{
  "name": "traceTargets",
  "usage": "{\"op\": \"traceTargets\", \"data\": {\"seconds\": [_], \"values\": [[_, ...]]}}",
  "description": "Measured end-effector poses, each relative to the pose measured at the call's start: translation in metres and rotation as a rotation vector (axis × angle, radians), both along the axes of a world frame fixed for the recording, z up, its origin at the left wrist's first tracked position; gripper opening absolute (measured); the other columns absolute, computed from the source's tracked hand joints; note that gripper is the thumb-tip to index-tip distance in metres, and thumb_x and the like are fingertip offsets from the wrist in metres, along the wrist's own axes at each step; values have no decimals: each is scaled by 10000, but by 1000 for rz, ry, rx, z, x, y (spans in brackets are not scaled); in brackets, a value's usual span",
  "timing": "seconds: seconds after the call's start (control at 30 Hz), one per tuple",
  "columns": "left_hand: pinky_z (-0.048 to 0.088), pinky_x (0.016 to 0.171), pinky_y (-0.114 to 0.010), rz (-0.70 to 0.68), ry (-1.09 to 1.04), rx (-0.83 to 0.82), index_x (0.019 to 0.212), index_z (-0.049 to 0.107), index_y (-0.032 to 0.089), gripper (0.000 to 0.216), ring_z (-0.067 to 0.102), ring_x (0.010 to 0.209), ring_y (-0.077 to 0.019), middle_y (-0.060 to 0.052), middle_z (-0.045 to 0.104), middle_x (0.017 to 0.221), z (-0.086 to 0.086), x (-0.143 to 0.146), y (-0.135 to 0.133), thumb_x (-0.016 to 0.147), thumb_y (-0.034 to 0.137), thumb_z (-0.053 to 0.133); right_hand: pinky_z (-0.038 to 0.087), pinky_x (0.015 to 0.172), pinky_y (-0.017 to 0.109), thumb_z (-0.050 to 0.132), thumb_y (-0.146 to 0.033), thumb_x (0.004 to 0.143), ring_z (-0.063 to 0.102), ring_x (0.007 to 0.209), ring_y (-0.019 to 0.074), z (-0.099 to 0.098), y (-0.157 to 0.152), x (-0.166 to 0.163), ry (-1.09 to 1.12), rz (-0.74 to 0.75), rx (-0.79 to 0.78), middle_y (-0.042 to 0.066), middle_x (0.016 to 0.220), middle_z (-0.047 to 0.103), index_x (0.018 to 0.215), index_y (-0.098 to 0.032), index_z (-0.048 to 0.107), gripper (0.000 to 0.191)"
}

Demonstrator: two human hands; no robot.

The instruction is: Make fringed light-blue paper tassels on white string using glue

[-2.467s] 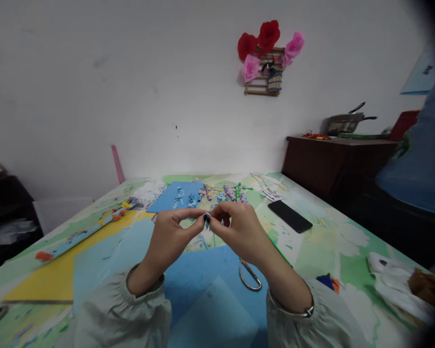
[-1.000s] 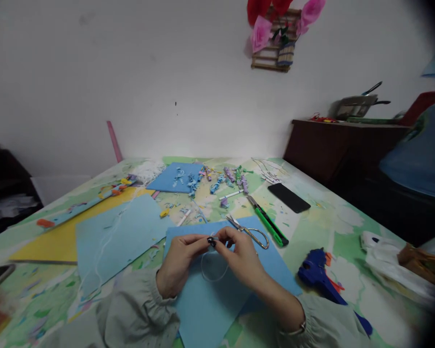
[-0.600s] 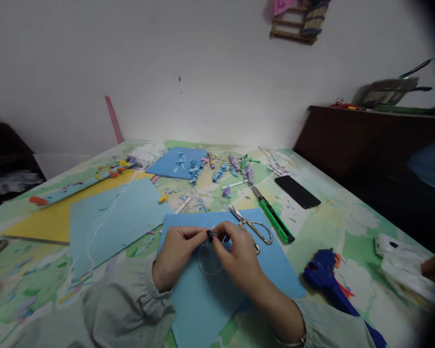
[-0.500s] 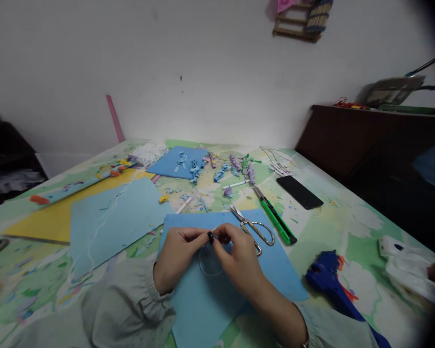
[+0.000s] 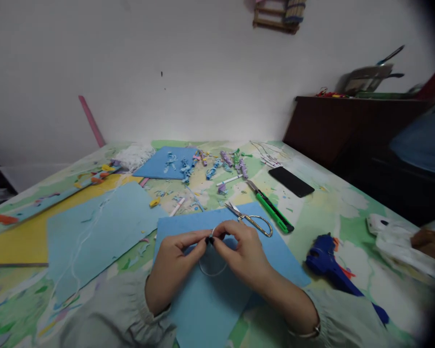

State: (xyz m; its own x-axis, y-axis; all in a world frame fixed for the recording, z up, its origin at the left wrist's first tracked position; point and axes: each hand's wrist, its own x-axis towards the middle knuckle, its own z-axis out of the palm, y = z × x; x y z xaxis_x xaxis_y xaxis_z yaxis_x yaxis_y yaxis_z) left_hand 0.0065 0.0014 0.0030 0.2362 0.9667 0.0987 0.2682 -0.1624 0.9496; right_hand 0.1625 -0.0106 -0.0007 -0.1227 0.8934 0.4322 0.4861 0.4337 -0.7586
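Note:
Between my fingertips is a thin whitish loop of cord [image 5: 213, 275], hanging down over the blue foam sheets [image 5: 210, 309]. My left hand [image 5: 179, 263] is closed, pinching at the top of the loop. Meeting it there, my right hand [image 5: 243, 251] pinches the same spot with thumb and forefinger. A small bluish bit shows between the dark thumbnails, too small to name. Just beyond my right hand lie gold-handled scissors [image 5: 261, 225], their handles partly hidden behind it. A green utility knife [image 5: 273, 211] rests to their right.
A blue glue gun [image 5: 324, 261] lies at right, near crumpled white plastic [image 5: 395, 251]. A black phone [image 5: 291, 181] is farther back. Curled foam pieces [image 5: 213, 170] and scraps cover the far table. Light-blue [image 5: 105, 227] and yellow sheets [image 5: 18, 244] lie left.
The view has turned slightly right, so the table things appear shifted left. Both hands keep pinching the loop, thumbs now close together at its top.

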Motion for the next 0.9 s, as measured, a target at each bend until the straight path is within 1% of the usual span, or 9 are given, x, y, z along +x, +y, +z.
{"op": "traceTargets", "data": {"seconds": [0.1, 0.2, 0.3, 0.47, 0.63, 0.77, 0.9], "values": [[504, 822, -313, -70, -16, -20, 902, 750, 236, 217, 667, 879, -252, -25, 748, 877, 7, -5, 3, 716, 267, 643, 420, 676, 259, 543, -106, 742, 567, 709, 140, 5, -1, 3, -2, 32, 46, 5, 717, 622, 722, -182, 596, 95], [516, 792, -302, -91, -37, -19, 864, 759, 240, 192, 670, 861, -250, -29, 749, 864, 11, -8, 5, 698, 279, 671, 422, 673, 256, 548, -107, 741, 568, 698, 135, 9, -2, 5, -16, 62, 79, 4, 706, 617, 725, -178, 602, 90], [522, 754, -289, -105, -42, 0, 784, 770, 241, 138, 675, 814, -241, -33, 752, 824, 12, -10, 6, 672, 262, 692, 424, 680, 256, 549, -101, 739, 570, 706, 134, 8, -3, 5, -32, 95, 95, 5, 708, 619, 733, -177, 608, 96], [505, 696, -264, -187, -47, 49, 692, 768, 218, 84, 664, 739, -214, -45, 741, 756, 11, -14, 13, 651, 200, 698, 411, 676, 268, 545, -117, 756, 549, 697, 140, 8, -5, 5, -76, 153, 94, 8, 706, 617, 724, -183, 609, 97], [487, 617, -256, -247, -52, 5, 605, 745, 195, 37, 625, 636, -188, -44, 695, 648, 10, -18, 21, 618, 183, 712, 393, 684, 271, 536, -116, 772, 534, 701, 137, 8, -7, 5, -131, 232, 74, -4, 701, 608, 732, -190, 601, 106], [483, 620, -253, -272, -26, 6, 606, 730, 176, 38, 614, 639, -184, -51, 685, 657, 7, -19, 23, 630, 191, 705, 386, 691, 280, 514, -152, 813, 533, 727, 146, 8, -8, 6, -175, 222, 84, 7, 733, 616, 765, -192, 602, 108], [480, 631, -254, -254, 0, 26, 646, 725, 171, 60, 610, 659, -185, -49, 686, 676, 6, -18, 22, 648, 226, 705, 378, 694, 281, 502, -148, 828, 533, 734, 148, 9, -8, 8, -206, 218, 107, 9, 741, 616, 783, -190, 600, 116]]}}
